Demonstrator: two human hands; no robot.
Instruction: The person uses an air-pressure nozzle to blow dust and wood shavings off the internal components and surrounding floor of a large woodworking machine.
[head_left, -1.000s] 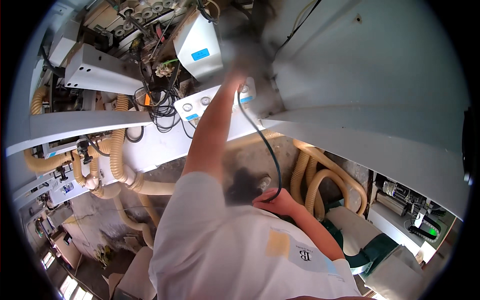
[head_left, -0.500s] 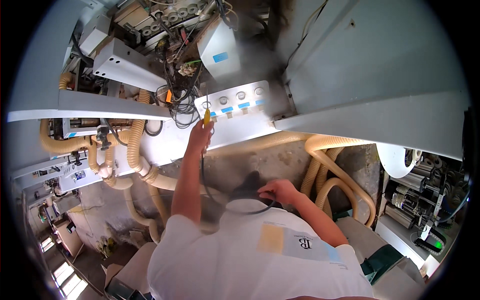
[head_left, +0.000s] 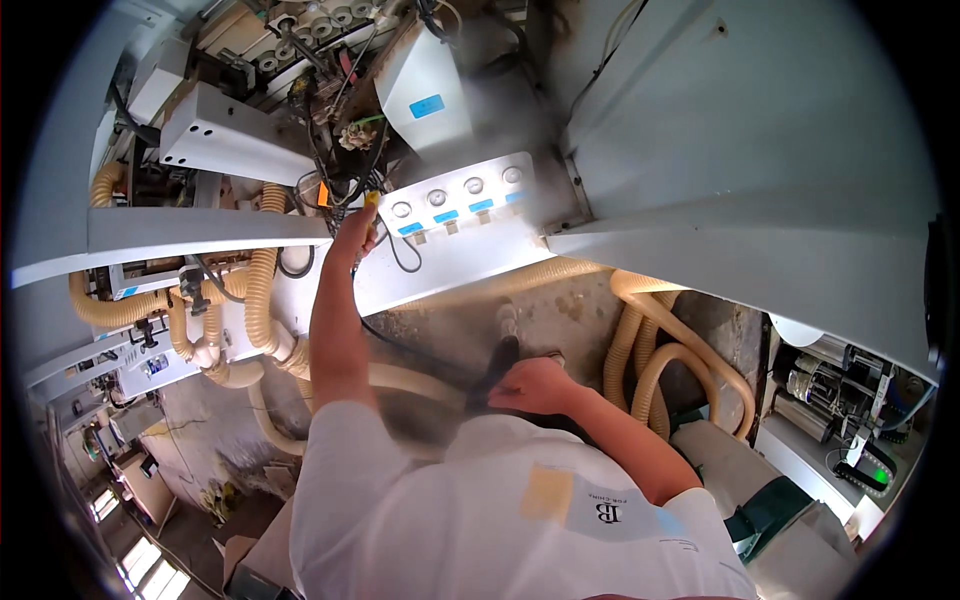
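Note:
My left hand is stretched forward to the machine bed, closed around a yellow air blow gun. Its tip points into a tangle of black cables; the nozzle itself is hard to make out there. From the bottom of that hand a black hose sags back toward my body. My right hand is closed on the hose in front of my chest, its fingers partly turned away. Just right of the left hand stands a white panel with several round gauges and blue labels.
Pale ribbed ducts hang at the left, and more ducts curve at the right. A large grey cover rises at the right. White box-shaped housings stand at the far left. Dusty haze hangs over the bed.
My left hand has moved left and forward with the blow gun, from the gauge panel to the cable tangle. My right hand has shifted slightly left, and the hose between them is pulled straighter.

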